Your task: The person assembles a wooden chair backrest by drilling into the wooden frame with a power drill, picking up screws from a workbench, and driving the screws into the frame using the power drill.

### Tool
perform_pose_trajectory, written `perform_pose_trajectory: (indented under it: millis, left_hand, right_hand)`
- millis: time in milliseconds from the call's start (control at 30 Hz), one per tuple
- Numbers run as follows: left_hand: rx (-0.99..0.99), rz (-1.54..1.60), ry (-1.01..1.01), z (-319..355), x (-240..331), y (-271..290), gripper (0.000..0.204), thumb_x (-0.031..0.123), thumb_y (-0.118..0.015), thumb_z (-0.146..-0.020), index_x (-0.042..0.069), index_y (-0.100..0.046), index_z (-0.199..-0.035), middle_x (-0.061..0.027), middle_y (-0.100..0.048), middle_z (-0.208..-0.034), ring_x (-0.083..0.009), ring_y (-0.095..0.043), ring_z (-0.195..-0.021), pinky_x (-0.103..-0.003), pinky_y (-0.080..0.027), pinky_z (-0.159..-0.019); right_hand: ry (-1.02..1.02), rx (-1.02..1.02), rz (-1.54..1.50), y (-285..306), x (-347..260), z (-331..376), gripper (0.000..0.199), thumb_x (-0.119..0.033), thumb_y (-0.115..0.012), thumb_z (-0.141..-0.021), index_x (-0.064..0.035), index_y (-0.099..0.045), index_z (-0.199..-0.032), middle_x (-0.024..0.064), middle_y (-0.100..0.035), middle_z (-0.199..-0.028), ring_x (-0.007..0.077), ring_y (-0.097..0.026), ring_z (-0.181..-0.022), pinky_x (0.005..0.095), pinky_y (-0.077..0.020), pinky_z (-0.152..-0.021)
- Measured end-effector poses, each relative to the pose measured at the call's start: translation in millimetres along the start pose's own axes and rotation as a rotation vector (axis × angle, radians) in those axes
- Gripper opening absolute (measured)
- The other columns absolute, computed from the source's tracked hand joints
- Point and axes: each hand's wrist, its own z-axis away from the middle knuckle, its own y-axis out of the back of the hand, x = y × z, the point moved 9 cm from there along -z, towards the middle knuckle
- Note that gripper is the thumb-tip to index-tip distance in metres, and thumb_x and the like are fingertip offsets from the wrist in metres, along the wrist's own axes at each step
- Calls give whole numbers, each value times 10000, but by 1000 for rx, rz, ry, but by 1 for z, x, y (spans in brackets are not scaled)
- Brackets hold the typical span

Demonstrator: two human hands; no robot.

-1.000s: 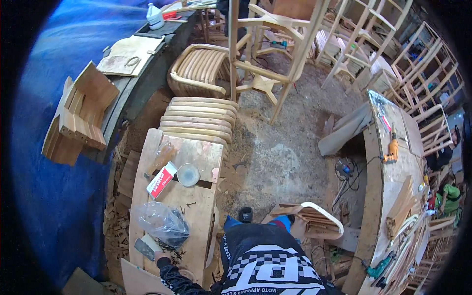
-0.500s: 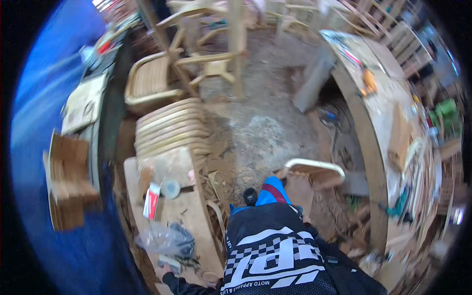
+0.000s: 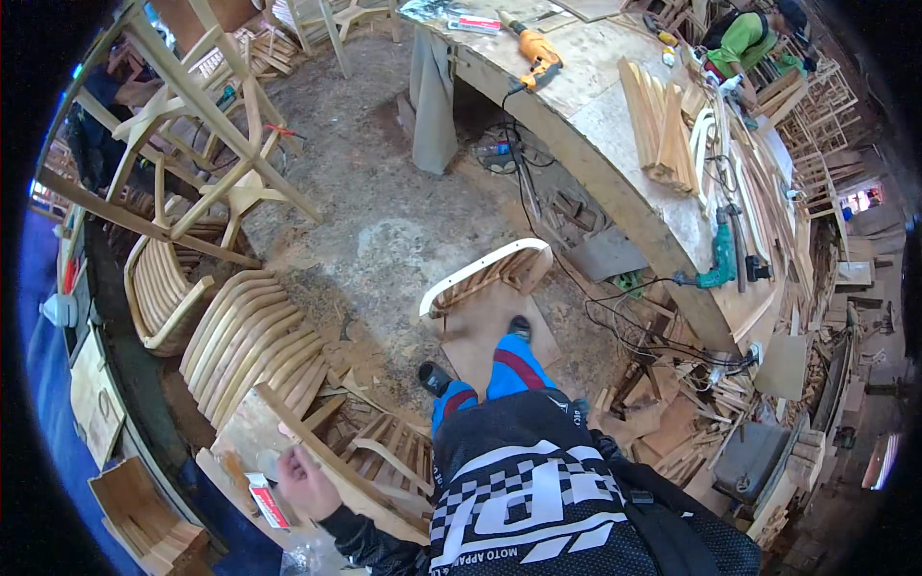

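One hand in view: the left hand (image 3: 305, 480) rose from the lower left edge in a dark sleeve, above the near end of a low wooden tabletop (image 3: 240, 427).
Fingers: loosely curled, narrow; whether they held anything could not be told.
Right hand: out of view.
Nearest thing: a long pale wooden slat (image 3: 341, 466) ran slantwise just beside the left hand; contact could not be told.
Slat's look: straight, narrow, bare light wood, one end high near the stacked pieces, the other low by the person's chest.
Beside the hand: a small red-and-white box (image 3: 266, 499) lay on the tabletop, below and left of the hand.
Under the slat: a slatted wooden frame (image 3: 389, 456) lay on the floor by the person's legs.
Farther left: a stack of curved wooden slats (image 3: 254, 336) sat past the tabletop's far end.
Ahead: a curved chair part (image 3: 485, 276) with a white edge rested on the sawdust floor (image 3: 384, 230).
Far right: a long workbench (image 3: 615, 115) carried an orange drill (image 3: 536, 48) and a green drill (image 3: 720, 264).
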Motion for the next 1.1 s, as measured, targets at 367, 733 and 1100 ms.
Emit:
perform_pose_trajectory:
  millis: [367, 733, 1100]
  left_hand:
    - [-35, 526, 440, 108, -115, -249, 163, 140, -568, -863, -7, -576, -934, -56, -605, -722, -112, -547, -547, -220, -445, -475]
    - [19, -4, 229, 146, -140, -392, 247, 192, -593, -788, 16, -620, -959, -162, -651, -846, -256, -644, -776, -326, -501, -694]
    - [192, -133, 235, 62, -213, -463, 627, 147, -561, -816, -41, -275, -1343, -244, -444, -1277, -286, -470, -1168, -319, -366, -967]
  right_hand:
    - [337, -163, 15, 98, 24, -138, 255, -219, -616, -697, -2, -645, -827, 149, -641, -820, 308, -601, -787, 402, -467, -735]
    - [483, -36, 354, 240, -27, -261, 396, -313, -713, -603, -22, -660, -867, 153, -662, -806, 293, -630, -818, 383, -460, -770]
    - [519, -166, 335, 188, -16, -238, 413, -150, -715, -644, -11, -538, -991, 183, -632, -810, 333, -622, -735, 398, -484, -656]
